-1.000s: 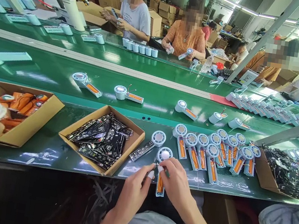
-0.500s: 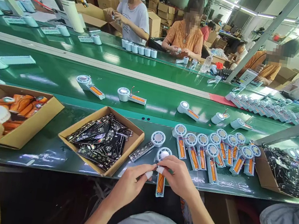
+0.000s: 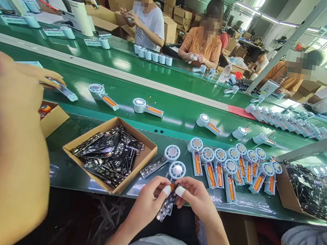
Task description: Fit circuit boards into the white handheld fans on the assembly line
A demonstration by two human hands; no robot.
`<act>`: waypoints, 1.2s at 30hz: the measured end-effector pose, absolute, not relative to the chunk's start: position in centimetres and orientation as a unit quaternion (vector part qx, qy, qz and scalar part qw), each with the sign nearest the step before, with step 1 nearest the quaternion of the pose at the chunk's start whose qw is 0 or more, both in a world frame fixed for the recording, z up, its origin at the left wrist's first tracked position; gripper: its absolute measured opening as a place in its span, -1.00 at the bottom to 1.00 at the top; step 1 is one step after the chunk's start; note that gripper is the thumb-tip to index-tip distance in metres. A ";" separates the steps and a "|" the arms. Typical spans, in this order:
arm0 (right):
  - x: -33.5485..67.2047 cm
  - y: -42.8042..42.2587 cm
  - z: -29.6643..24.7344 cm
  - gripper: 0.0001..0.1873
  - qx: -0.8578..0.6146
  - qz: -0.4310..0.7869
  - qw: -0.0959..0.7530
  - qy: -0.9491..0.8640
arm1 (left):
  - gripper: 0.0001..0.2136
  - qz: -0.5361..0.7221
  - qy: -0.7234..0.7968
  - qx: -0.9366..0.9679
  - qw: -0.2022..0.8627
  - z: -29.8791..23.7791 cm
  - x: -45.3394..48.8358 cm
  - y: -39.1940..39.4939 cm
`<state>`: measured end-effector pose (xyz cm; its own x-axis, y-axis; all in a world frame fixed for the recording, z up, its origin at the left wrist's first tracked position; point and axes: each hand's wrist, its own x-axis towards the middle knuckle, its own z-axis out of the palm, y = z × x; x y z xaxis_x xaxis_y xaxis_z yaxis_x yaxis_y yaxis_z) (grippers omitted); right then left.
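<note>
My left hand (image 3: pixel 147 205) and my right hand (image 3: pixel 196 198) meet at the table's near edge, both pinching a narrow black circuit board (image 3: pixel 166 206) over the handle of a small white fan body (image 3: pixel 177 170). White finger cots cover the fingertips that touch it. Another fan body with a board beside it (image 3: pixel 172 153) lies just behind. A cardboard box of black circuit boards (image 3: pixel 110 153) stands to the left of my hands.
A cluster of fan bodies with orange batteries (image 3: pixel 231 166) lies to the right. A co-worker's arm (image 3: pixel 9 135) fills the left foreground over a box of orange batteries (image 3: pixel 49 115). The green conveyor (image 3: pixel 171 111) carries more fans. People sit across it.
The black circuit board has come up into my fingers over the fan handle. The co-worker's arm at left has risen and reached forward, now covering most of the battery box.
</note>
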<state>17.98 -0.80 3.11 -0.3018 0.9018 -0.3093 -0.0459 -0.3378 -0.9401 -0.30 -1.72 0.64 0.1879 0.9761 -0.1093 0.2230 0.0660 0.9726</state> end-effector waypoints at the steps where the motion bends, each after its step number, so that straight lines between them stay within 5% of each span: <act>1: 17.8 -0.7 3.1 -0.68 -0.469 0.671 0.361 -0.447 | -0.77 0.371 0.539 0.579 0.486 0.1 0.0 -1.3; 7: 17.0 -1.0 3.1 -0.76 -0.442 0.668 0.370 -0.471 | -0.85 0.310 0.486 0.602 0.553 -0.5 0.7 0.5; 12: 17.9 -1.7 2.9 -0.73 -0.445 0.617 0.429 -0.488 | -0.61 0.391 0.382 0.455 0.704 0.3 1.4 -0.1; 19: 17.9 -1.8 3.1 -0.67 -0.453 0.672 0.474 -0.344 | -0.72 0.420 0.406 0.424 0.692 0.0 1.9 -1.8; 24: 18.2 -1.9 4.1 -0.66 -0.448 0.701 0.439 -0.340 | -0.59 0.413 0.390 0.496 0.656 -0.9 1.2 -2.0; 29: 18.6 -2.4 4.9 -0.74 -0.465 0.639 0.420 -0.445 | -0.67 0.420 0.439 0.524 0.597 -1.1 1.1 -1.5; 36: 19.7 -2.4 4.2 -0.77 -0.583 0.431 0.376 -0.577 | -0.62 0.438 0.438 0.443 0.649 0.1 1.3 -1.0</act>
